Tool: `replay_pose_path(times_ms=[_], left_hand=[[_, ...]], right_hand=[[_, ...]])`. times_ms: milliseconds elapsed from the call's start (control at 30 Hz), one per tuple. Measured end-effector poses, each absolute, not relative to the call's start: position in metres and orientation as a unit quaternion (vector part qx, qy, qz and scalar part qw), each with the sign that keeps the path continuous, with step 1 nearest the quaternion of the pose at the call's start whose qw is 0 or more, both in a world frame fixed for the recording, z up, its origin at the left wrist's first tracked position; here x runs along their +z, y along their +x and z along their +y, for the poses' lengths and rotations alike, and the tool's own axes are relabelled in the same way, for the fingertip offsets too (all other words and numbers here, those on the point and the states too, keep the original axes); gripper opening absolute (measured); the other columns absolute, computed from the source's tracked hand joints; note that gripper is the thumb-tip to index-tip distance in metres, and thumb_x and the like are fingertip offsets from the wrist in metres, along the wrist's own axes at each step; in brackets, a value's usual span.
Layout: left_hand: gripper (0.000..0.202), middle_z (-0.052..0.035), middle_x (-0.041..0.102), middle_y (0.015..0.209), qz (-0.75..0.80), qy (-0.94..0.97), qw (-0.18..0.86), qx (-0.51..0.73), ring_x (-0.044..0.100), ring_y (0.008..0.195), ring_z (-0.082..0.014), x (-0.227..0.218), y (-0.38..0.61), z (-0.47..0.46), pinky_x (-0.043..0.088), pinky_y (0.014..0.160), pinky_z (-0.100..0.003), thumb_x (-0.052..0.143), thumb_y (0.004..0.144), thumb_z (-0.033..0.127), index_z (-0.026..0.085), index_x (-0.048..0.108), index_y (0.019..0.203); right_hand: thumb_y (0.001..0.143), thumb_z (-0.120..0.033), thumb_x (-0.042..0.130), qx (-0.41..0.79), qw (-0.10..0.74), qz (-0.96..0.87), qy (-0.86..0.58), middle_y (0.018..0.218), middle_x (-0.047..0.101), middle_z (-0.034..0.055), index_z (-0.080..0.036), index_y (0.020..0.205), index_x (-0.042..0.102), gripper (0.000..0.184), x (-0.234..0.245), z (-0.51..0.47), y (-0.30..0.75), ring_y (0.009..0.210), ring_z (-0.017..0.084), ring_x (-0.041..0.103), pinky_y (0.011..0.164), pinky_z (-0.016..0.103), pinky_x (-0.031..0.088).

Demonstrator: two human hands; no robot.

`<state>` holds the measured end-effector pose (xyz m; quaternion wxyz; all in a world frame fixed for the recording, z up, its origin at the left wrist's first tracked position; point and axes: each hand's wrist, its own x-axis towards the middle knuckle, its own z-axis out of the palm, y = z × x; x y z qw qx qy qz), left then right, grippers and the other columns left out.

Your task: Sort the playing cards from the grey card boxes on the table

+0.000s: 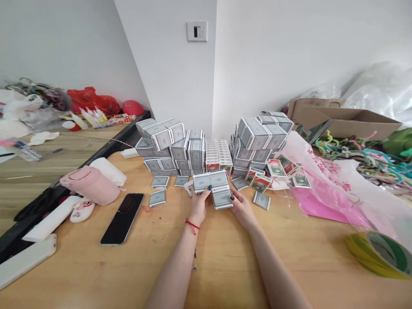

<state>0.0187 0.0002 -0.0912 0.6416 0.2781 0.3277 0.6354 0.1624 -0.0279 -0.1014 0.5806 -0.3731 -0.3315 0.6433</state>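
Between my hands is a bundle of playing-card decks (222, 197), with grey patterned backs turned up. My left hand (200, 202), with a red cord at the wrist, grips its left side, the thumb lying on top. At the right edge my right hand (241, 209) closes on the same bundle, its fingers partly hidden. Behind stand a left stack of grey-backed decks (189, 150) and a right stack (257, 137). A column of boxed cards (219, 152) stands between the stacks. Loose cards (157, 198) lie left of my hands, and another small pile (262, 200) lies to the right.
On the left are a black phone (122, 219), a pink tumbler (92, 184) and a white mouse-like object (83, 210). Red-and-green card boxes (276, 168), a plastic bag (315, 171) and a tape roll (380, 253) lie to the right. A carton (354, 122) stands behind.
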Motion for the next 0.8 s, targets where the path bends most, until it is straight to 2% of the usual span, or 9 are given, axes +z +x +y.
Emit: replay_pose_path(times_ms=[133,367,533,800], left_hand=[[0.053,-0.0049,0.062,0.105,0.323,0.28,0.662,0.616,0.055,0.105,-0.0204,-0.092,0.017,-0.001,0.042,0.091,-0.04,0.071,0.06,0.021,0.023,0.045,0.107],[0.054,-0.0067,0.063,0.102,0.353,0.306,0.648,0.602,0.056,0.103,-0.0205,-0.096,0.017,0.003,0.041,0.092,-0.04,0.073,0.059,0.021,0.02,0.044,0.105],[0.054,-0.0075,0.062,0.104,0.378,0.33,0.598,0.625,0.057,0.102,-0.019,-0.095,0.021,0.001,0.042,0.091,-0.039,0.07,0.062,0.022,0.02,0.043,0.109],[0.055,-0.0086,0.06,0.109,0.383,0.342,0.588,0.625,0.058,0.099,-0.0186,-0.093,0.021,-0.001,0.044,0.087,-0.037,0.069,0.063,0.023,0.021,0.042,0.11]], right_hand=[[0.065,-0.037,0.068,0.672,0.523,-0.376,-0.365,0.105,0.063,0.0072,-0.021,0.106,0.056,0.046,-0.101,-0.032,0.157,0.094,0.025,0.059,0.078,0.039,0.048],[0.066,-0.041,0.067,0.654,0.524,-0.381,-0.391,0.102,0.063,0.0066,-0.024,0.109,0.05,0.048,-0.107,-0.031,0.157,0.093,0.024,0.06,0.078,0.039,0.048],[0.059,-0.03,0.074,0.633,0.515,-0.425,-0.392,0.102,0.064,0.0057,-0.025,0.11,0.049,0.057,-0.097,-0.034,0.158,0.094,0.023,0.06,0.084,0.041,0.046],[0.063,-0.03,0.072,0.642,0.52,-0.417,-0.379,0.101,0.064,0.0061,-0.023,0.109,0.051,0.052,-0.095,-0.033,0.158,0.093,0.022,0.06,0.082,0.04,0.048]])
